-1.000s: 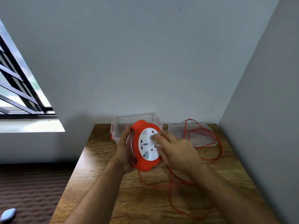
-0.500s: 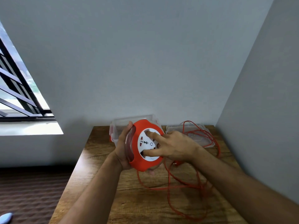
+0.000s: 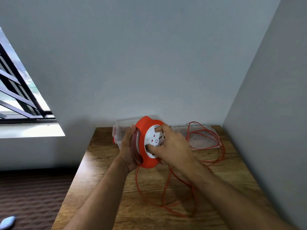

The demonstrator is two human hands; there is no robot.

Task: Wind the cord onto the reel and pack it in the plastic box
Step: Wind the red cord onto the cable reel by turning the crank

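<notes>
Head view: left hand [image 3: 128, 146] cups the rigid reel [image 3: 146, 143]; right hand [image 3: 171, 143] pinches its white hub; the limp cord [image 3: 166, 188] likely tangles.

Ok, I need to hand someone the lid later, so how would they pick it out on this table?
On the wooden table, look at the far right corner by the wall. The lid lies flat there, right of the deeper plastic box. It is shallow and clear, with loops of orange cord draped across it.
</notes>
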